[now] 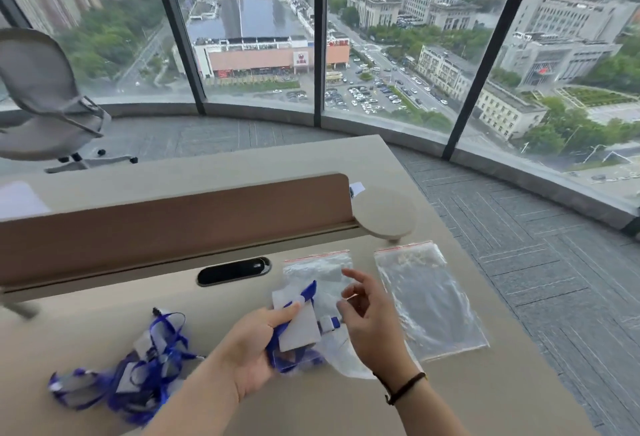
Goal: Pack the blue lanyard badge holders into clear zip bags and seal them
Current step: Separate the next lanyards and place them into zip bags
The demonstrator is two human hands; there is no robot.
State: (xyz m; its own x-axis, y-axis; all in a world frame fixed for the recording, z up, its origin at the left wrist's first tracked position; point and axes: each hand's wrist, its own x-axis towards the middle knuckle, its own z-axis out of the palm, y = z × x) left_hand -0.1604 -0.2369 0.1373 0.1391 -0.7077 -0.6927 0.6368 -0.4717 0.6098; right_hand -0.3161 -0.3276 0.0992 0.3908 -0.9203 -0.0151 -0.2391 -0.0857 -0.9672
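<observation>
Head cam, status check. Progress is early: no sealed bag w/ a holder inside is in view. One badge holder w/ its blue lanyard is in your left hand, held over the table at the lower end of a clear zip bag. That bag lies flat, red strip at the far end; whether its mouth is open can't be read, since the film is blurred here. A second zip bag lies just beside it on the right, empty as far as the view shows. A tangled pile of holders waits at left, well apart from the bags. Left to do: approx. everything, i.e. insert, seal, repeat for the pile.

Hand pose:
- Left hand: palm up, fingers closed on the holder's card and strap, thumb on top.
- Right hand: above the first bag, fingers spread and curled, gripping nothing; a dark band is on the wrist.
</observation>
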